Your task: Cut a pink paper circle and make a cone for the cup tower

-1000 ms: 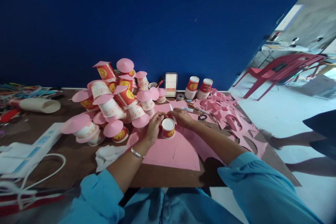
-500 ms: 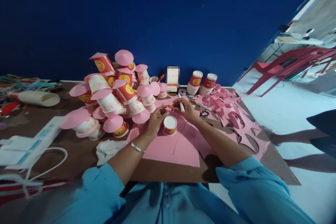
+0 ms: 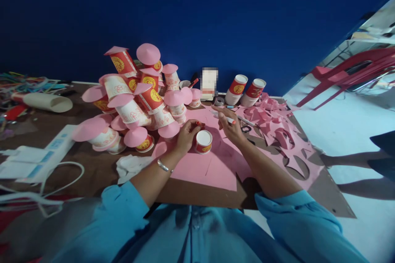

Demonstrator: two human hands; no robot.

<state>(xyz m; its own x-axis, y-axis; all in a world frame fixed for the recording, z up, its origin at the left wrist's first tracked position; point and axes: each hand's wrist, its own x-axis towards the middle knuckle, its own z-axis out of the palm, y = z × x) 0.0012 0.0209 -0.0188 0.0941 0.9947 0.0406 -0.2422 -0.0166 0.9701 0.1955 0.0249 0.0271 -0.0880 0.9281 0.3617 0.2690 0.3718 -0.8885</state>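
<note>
In my right hand (image 3: 233, 129) is a white marker (image 3: 230, 120) with a red end, slanting above the pink paper (image 3: 212, 172). My left hand (image 3: 187, 136) is closed, fingertips pinching a small red piece that looks like the marker's cap (image 3: 199, 124). Just below and between both hands, a red and white paper cup (image 3: 203, 147) stands upside down on the paper, its pale base facing up. A dark line is drawn on the sheet in front of the cup.
Many paper cups with pink cone tops (image 3: 148, 96) are piled on the left. Two cup stacks (image 3: 237, 89) stand at the back. Cut pink scraps (image 3: 274, 119) lie right, near a black scissor handle (image 3: 246, 129). A power strip (image 3: 49, 154) and crumpled tissue (image 3: 132, 167) are left.
My hands have moved apart: the right hand has drawn the marker away to the right, while the small red piece stays in my left fingers. The whole view has shifted slightly.
</note>
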